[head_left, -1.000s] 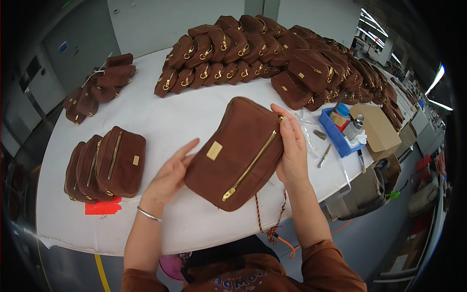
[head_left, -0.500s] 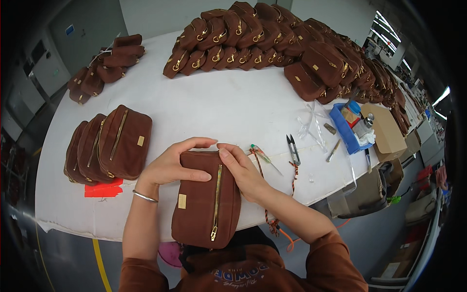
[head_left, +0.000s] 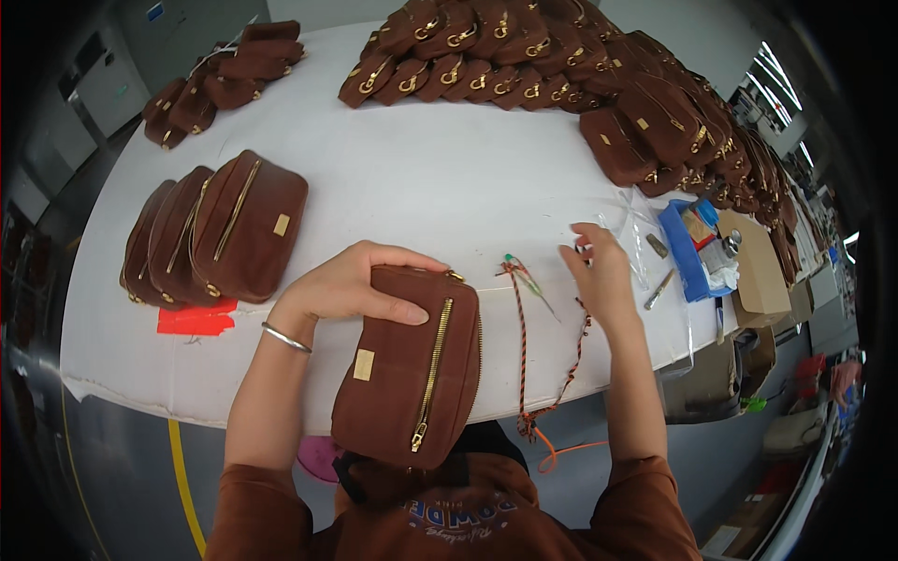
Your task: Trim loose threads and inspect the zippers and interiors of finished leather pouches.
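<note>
At lower middle we see the brown bag (head_left: 398, 383), now steadied by the left hand (head_left: 348, 285) alone, thumb in front, fingers at its top edge. The right hand (head_left: 603, 276) has let go and moved right of centre, half curled where the snips lay (its grip we cannot tell). Farther, piled bags (head_left: 664, 103) fill the upper right.
</note>
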Demonstrator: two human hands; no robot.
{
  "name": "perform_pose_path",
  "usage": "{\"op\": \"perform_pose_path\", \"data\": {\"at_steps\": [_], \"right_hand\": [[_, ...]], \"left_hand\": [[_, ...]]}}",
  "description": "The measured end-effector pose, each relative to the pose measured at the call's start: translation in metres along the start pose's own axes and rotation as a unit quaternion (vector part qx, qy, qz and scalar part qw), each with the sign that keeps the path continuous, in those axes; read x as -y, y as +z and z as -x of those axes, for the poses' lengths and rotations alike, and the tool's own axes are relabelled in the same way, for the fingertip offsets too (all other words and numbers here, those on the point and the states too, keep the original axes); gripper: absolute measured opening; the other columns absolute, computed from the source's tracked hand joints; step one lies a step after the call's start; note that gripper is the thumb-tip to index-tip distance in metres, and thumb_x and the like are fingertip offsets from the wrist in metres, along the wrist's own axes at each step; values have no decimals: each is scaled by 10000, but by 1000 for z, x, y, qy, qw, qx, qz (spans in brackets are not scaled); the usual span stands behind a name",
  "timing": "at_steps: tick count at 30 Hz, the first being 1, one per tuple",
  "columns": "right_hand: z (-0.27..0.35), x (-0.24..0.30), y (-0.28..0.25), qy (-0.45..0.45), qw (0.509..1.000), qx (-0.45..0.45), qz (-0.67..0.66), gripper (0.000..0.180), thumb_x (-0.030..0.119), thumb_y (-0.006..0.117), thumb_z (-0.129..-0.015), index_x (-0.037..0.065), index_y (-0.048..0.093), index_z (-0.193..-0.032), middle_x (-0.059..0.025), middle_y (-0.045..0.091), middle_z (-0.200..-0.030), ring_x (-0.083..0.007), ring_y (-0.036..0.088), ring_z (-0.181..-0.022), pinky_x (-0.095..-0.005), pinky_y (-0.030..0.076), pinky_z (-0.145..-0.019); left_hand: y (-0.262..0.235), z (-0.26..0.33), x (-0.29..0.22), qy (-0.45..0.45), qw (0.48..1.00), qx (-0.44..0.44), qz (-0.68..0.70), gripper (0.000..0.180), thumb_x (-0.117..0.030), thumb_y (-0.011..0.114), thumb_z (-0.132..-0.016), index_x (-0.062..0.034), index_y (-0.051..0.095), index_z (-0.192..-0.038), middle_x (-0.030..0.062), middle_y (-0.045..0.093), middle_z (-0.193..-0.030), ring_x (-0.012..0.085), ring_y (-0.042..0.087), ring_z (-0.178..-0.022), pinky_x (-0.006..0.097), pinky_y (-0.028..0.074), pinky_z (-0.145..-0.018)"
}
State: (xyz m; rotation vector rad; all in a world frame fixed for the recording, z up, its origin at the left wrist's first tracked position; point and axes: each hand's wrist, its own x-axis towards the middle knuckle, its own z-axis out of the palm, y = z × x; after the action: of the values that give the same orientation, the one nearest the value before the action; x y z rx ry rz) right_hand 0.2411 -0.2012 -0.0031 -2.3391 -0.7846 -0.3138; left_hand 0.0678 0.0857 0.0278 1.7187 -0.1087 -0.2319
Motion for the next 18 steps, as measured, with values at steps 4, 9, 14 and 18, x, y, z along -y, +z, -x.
{"op": "perform_pose_path", "data": {"at_steps": [4,9,14,18], "right_hand": [[7,-27,-5,67,990,71,107,387,119,722,-809,16,591,-1158,-186,619,-978,-357,620,-940,-422,501,-800],[12,-9,4,39,996,36,71,332,104,714,-813,9,615,-1115,-184,616,-972,-353,615,-913,-415,501,-799],[14,20,10,-35,988,149,-14,293,106,705,-824,-10,626,-1081,-169,644,-952,-331,632,-837,-408,507,-779],[17,23,13,-32,977,203,53,311,55,684,-803,-7,626,-1102,-155,645,-879,-286,635,-753,-371,510,-698]], "left_hand": [[2,-1,1,1,1000,8,-15,526,-156,827,-726,-49,663,-1214,58,700,-1113,135,632,-1010,280,483,-922],[2,0,4,-11,1000,11,-12,536,-123,831,-713,-44,664,-1216,63,702,-1113,139,641,-1011,278,485,-927],[4,-2,6,-7,1000,15,-13,516,-151,825,-728,-48,670,-1209,67,710,-1098,143,648,-998,277,485,-922],[5,-1,6,-1,1000,11,-8,509,-150,820,-729,-45,673,-1204,73,712,-1095,143,651,-992,277,488,-913]]}}
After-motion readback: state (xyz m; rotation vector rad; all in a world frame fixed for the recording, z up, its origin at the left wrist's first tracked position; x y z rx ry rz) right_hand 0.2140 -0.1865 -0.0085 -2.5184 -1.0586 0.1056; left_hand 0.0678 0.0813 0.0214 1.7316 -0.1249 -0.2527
